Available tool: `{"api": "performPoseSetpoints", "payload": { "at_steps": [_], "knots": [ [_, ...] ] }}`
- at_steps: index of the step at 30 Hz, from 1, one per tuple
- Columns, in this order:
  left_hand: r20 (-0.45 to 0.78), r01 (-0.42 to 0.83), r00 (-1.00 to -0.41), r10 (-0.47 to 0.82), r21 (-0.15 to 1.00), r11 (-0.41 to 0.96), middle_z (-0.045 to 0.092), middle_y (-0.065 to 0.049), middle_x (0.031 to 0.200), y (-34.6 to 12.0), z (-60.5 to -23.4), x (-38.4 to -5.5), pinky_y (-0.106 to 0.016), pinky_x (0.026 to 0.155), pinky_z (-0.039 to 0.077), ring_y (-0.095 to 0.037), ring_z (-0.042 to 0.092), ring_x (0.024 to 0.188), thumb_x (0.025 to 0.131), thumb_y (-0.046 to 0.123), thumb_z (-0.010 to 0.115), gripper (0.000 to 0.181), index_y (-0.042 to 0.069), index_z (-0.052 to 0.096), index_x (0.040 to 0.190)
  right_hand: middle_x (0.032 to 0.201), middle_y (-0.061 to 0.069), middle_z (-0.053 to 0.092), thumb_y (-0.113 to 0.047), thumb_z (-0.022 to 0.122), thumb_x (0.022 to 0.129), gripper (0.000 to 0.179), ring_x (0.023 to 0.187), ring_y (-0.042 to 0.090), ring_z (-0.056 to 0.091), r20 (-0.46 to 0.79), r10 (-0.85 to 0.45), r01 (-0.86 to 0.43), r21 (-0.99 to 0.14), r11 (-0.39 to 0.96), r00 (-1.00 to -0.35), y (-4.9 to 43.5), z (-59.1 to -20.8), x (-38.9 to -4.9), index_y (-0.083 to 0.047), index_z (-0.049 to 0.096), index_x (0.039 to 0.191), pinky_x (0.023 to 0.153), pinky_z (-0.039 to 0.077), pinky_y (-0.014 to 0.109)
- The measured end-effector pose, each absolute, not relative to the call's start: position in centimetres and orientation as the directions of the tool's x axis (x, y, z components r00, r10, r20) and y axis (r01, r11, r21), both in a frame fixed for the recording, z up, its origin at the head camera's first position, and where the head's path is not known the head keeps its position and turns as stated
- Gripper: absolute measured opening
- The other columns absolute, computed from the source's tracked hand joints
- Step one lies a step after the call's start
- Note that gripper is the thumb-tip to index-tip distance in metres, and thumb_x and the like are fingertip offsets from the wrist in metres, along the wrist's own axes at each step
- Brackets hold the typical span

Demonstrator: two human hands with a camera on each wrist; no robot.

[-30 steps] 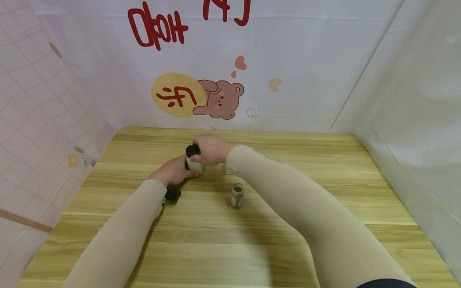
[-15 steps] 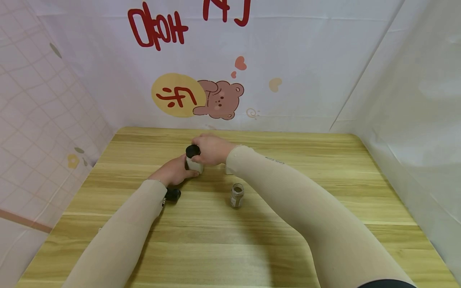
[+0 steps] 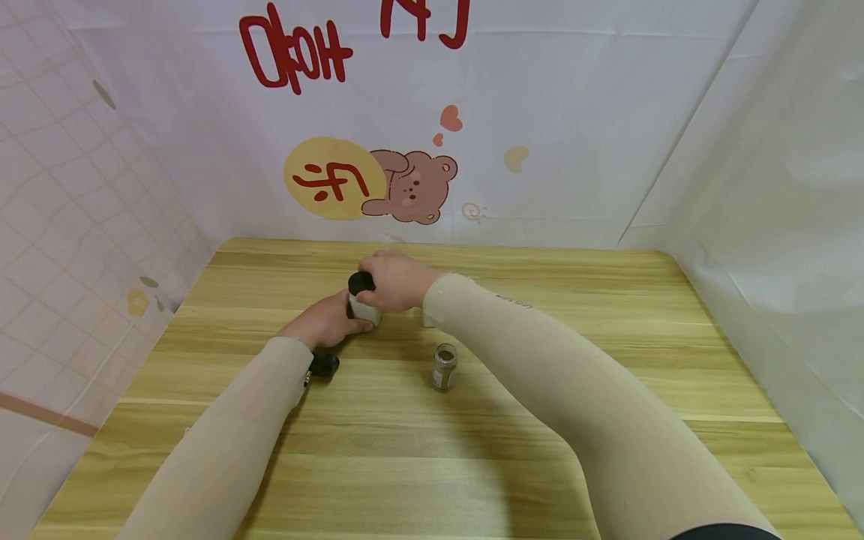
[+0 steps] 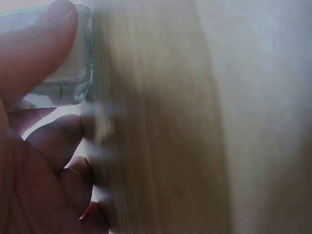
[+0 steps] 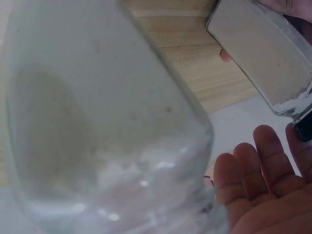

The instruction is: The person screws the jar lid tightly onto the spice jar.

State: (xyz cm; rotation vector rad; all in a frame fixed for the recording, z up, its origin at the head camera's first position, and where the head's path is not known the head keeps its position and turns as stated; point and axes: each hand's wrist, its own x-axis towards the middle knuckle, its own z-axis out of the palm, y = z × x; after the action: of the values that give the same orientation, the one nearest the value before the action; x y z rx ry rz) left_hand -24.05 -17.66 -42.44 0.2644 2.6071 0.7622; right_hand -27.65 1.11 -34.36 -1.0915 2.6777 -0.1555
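Note:
Around the lower part of a square glass jar (image 3: 365, 310) of pale powder, my left hand (image 3: 325, 321) curls its fingers and thumb. My right hand (image 3: 397, 282) grips the jar's black lid (image 3: 361, 282) from above and the right. The right wrist view shows that jar of powder (image 5: 263, 53) at the upper right, with a finger at the lid and the other fingers loosely bent. Left wrist view: the thumb lies along the glass base (image 4: 68, 78).
A second glass jar (image 5: 102, 107) with pale contents and a bare threaded neck fills the right wrist view; its corner (image 3: 429, 320) peeks from under the right sleeve. Nearer stands a small lidless jar (image 3: 444, 367) of brown powder. A black object (image 3: 325, 365) sits by the left cuff.
My right fingers shift slightly around the lid. The jar, my left hand and the small brown jar stay in place.

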Motion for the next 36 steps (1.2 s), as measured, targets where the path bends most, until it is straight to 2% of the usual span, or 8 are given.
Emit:
{"api": "performPoseSetpoints", "payload": {
  "at_steps": [6,9,14,17,21,24,30,36],
  "knots": [
    [-0.318,0.077,-0.902,0.293,0.548,0.833,0.046,-0.018,0.162,-17.62,-42.49,-24.06,-0.062,0.12,0.037,-0.042,0.047,0.147,0.103,0.041,0.069,0.08,0.018,0.027,0.166,0.152,0.009,0.056,-0.041,0.061,0.105,0.06,0.141,0.027,0.051,-0.191,-0.691,-0.657,-0.215,0.722,-0.697,1.17,-34.23,-27.61,-0.013,0.047,0.156,0.116,0.045,0.036],
    [-0.312,0.081,-0.904,0.294,0.548,0.832,0.048,-0.018,0.161,-17.61,-42.54,-24.04,-0.062,0.12,0.038,-0.042,0.049,0.146,0.103,0.04,0.069,0.079,0.017,0.028,0.166,0.143,0.007,0.061,-0.036,0.061,0.105,0.051,0.133,0.024,0.055,-0.188,-0.7,-0.667,-0.212,0.714,-0.689,1.19,-34.22,-27.62,-0.013,0.053,0.15,0.112,0.047,0.035],
    [-0.315,0.079,-0.902,0.294,0.55,0.832,0.047,-0.018,0.161,-17.64,-42.49,-23.97,-0.062,0.12,0.037,-0.042,0.048,0.147,0.103,0.041,0.068,0.08,0.016,0.026,0.167,0.128,0.005,0.066,-0.041,0.061,0.105,0.043,0.117,0.02,0.058,-0.177,-0.701,-0.671,-0.203,0.713,-0.691,1.19,-34.25,-27.6,-0.011,0.06,0.136,0.103,0.049,0.033],
    [-0.318,0.075,-0.902,0.291,0.55,0.832,0.047,-0.018,0.162,-17.65,-42.5,-23.97,-0.063,0.12,0.037,-0.042,0.047,0.147,0.103,0.041,0.068,0.08,0.017,0.026,0.167,0.137,0.007,0.064,-0.044,0.062,0.105,0.051,0.127,0.022,0.057,-0.184,-0.688,-0.656,-0.211,0.725,-0.702,1.21,-34.3,-27.57,-0.011,0.056,0.144,0.107,0.049,0.033],
    [-0.316,0.077,-0.903,0.291,0.548,0.833,0.048,-0.018,0.161,-17.62,-42.57,-24.02,-0.062,0.12,0.038,-0.042,0.048,0.146,0.103,0.042,0.068,0.079,0.017,0.027,0.166,0.151,0.009,0.056,-0.039,0.061,0.105,0.059,0.141,0.026,0.05,-0.204,-0.684,-0.649,-0.215,0.73,-0.701,1.2,-34.37,-27.56,-0.015,0.046,0.157,0.115,0.046,0.035],
    [-0.313,0.082,-0.903,0.295,0.548,0.832,0.049,-0.019,0.16,-17.63,-42.56,-24.05,-0.062,0.119,0.038,-0.042,0.049,0.146,0.103,0.041,0.069,0.08,0.016,0.027,0.166,0.148,0.008,0.057,-0.036,0.06,0.105,0.056,0.138,0.025,0.051,-0.208,-0.692,-0.662,-0.2,0.722,-0.692,1.13,-34.5,-27.64,-0.016,0.047,0.156,0.114,0.046,0.035],
    [-0.315,0.085,-0.901,0.298,0.546,0.833,0.045,-0.018,0.163,-17.66,-42.51,-24.08,-0.062,0.12,0.037,-0.043,0.046,0.148,0.103,0.042,0.068,0.081,0.016,0.026,0.167,0.135,0.006,0.064,-0.043,0.061,0.106,0.048,0.124,0.022,0.056,-0.195,-0.7,-0.677,-0.18,0.714,-0.687,1.01,-34.72,-27.76,-0.012,0.055,0.142,0.107,0.048,0.034],
    [-0.315,0.083,-0.901,0.297,0.546,0.834,0.047,-0.019,0.161,-17.68,-42.47,-24.11,-0.062,0.12,0.038,-0.043,0.047,0.147,0.103,0.041,0.069,0.079,0.016,0.028,0.165,0.155,0.008,0.053,-0.042,0.061,0.106,0.062,0.144,0.026,0.048,-0.211,-0.682,-0.651,-0.201,0.732,-0.701,0.94,-34.71,-27.77,-0.015,0.042,0.159,0.118,0.043,0.035]
  ]
}}
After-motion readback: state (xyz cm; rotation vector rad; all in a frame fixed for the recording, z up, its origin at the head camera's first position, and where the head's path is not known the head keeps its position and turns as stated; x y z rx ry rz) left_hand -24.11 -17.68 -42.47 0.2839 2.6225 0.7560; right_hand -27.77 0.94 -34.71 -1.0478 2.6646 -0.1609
